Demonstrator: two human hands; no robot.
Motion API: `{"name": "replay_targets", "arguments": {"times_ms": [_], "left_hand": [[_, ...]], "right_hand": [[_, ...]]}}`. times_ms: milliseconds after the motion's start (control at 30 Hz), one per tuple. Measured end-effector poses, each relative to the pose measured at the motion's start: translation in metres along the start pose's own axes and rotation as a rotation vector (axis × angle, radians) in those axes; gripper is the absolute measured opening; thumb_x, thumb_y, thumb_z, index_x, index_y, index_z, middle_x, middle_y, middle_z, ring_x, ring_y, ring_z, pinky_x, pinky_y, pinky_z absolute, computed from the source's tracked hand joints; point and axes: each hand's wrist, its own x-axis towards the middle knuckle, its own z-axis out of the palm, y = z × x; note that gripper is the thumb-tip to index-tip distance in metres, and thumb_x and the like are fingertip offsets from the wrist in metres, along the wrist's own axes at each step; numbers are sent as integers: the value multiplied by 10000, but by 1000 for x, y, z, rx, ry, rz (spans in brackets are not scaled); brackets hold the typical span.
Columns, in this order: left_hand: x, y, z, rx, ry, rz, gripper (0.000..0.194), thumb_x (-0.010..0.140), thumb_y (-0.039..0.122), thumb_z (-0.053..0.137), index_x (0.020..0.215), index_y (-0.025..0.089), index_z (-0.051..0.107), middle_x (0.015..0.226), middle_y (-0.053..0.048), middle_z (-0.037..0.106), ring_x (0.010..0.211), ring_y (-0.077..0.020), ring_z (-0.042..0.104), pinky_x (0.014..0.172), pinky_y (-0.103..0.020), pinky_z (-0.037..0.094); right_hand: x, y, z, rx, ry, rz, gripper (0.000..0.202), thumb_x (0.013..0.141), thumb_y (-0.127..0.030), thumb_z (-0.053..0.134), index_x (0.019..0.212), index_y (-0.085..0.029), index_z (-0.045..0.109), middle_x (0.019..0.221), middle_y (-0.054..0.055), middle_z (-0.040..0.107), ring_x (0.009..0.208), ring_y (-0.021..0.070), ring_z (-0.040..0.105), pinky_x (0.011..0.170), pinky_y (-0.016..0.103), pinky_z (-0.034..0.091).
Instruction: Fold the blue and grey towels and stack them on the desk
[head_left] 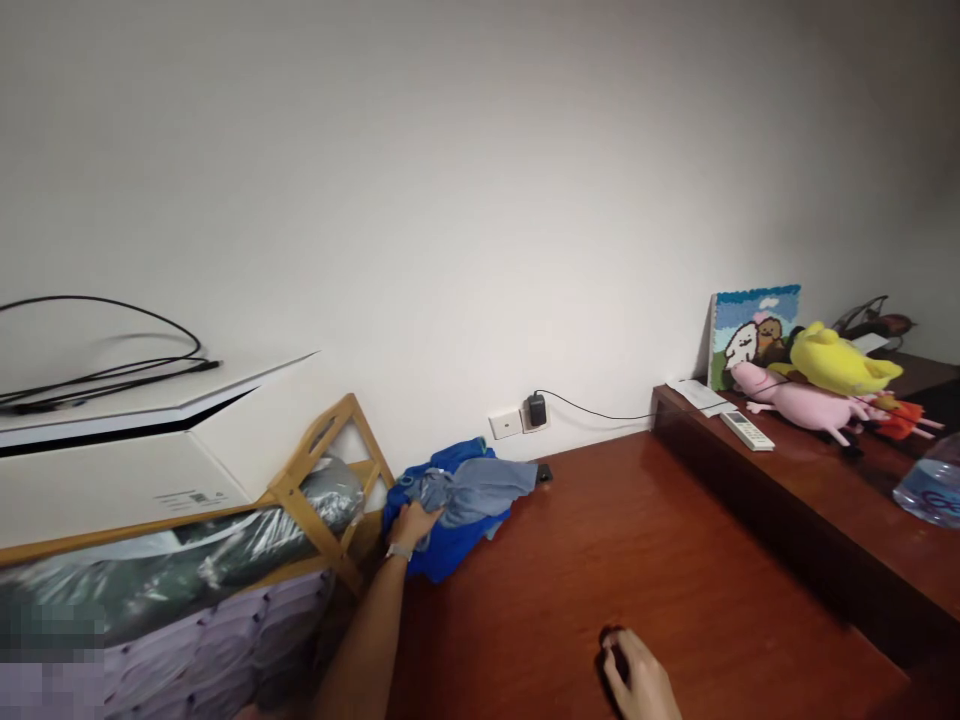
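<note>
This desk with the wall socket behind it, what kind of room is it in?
Probably a bedroom or home room: plush toys and a remote control sit on the raised ledge, beside a picture of cartoon dogs.

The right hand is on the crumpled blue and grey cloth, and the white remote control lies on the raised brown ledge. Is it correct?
No, the head view shows the left hand on the crumpled cloth. The white remote control does lie on the raised brown ledge.
</note>
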Motion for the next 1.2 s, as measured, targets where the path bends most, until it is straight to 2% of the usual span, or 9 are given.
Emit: {"name": "replay_targets", "arguments": {"times_ms": [100, 267, 400, 500, 667, 833, 967, 1100, 1200], "left_hand": [[-11, -4, 5, 25, 76, -56, 591, 810, 565, 726, 1208, 133, 664, 1281, -265, 669, 1189, -423, 654, 929, -458, 532], [-22, 2, -19, 24, 254, -18, 683, 893, 528, 632, 1430, 121, 517, 1483, -272, 526, 1365, -441, 505, 1047, -505, 466], [-33, 16, -37, -22, 223, 157, 281, 889, 273, 603, 1127, 183, 721, 1202, -201, 714, 1219, -408, 624, 1024, -485, 474], [-33, 38, -58, -95, 216, 200, 234, 888, 197, 575, 1046, 192, 748, 1006, -157, 767, 1019, -357, 715, 918, -429, 527], [-38, 101, -135, -298, 430, 355, 404, 977, 149, 438, 1332, 178, 630, 1274, -111, 736, 1171, -253, 689, 993, -327, 514], [-86, 164, -237, -783, 739, 675, 361, 913, 91, 491, 1219, 164, 668, 1170, -68, 758, 1094, -159, 687, 987, -249, 501], [-129, 183, -271, -824, 554, 856, 290, 880, 110, 526, 1076, 155, 734, 1041, -48, 792, 967, -130, 714, 894, -225, 529], [-174, 174, -248, -606, 200, 973, 207, 745, 100, 632, 852, 182, 790, 832, -11, 807, 770, -168, 742, 752, -236, 543], [-205, 166, -231, -448, 65, 955, 229, 746, 111, 626, 850, 202, 810, 866, -28, 823, 796, -190, 756, 772, -247, 534]], "right_hand": [[-1, 1, 0, -4, -4, 13, 369, 998, -473, 469, 915, -239, 741, 898, 65, 764, 811, 194, 767, 738, 219, 601], [-1, -1, -1, 5, -7, 22, 346, 977, -457, 475, 897, -246, 737, 886, 56, 760, 802, 212, 768, 736, 240, 603], [0, -8, -5, 22, -9, 29, 364, 982, -472, 472, 909, -230, 734, 888, 68, 753, 807, 210, 761, 744, 253, 600], [0, -13, -7, 24, -27, 43, 369, 995, -463, 454, 912, -221, 719, 881, 69, 740, 805, 193, 749, 753, 246, 588], [-2, -11, -4, 26, -71, 90, 368, 997, -431, 419, 940, -215, 712, 916, 80, 727, 842, 197, 724, 804, 279, 567], [2, -2, -1, 86, -85, 133, 363, 949, -486, 468, 889, -216, 704, 908, 91, 730, 844, 227, 710, 824, 327, 566], [10, -27, -13, 266, -70, 142, 435, 886, -598, 572, 932, -198, 737, 951, 107, 746, 904, 256, 720, 880, 381, 590], [10, -93, -30, 436, 14, 45, 582, 848, -578, 723, 1301, -218, 654, 1238, 114, 693, 1099, 243, 689, 968, 364, 590], [6, -145, -37, 495, 17, -19, 625, 840, -529, 773, 1366, -241, 595, 1313, 100, 651, 1149, 229, 666, 1017, 359, 573]]}}
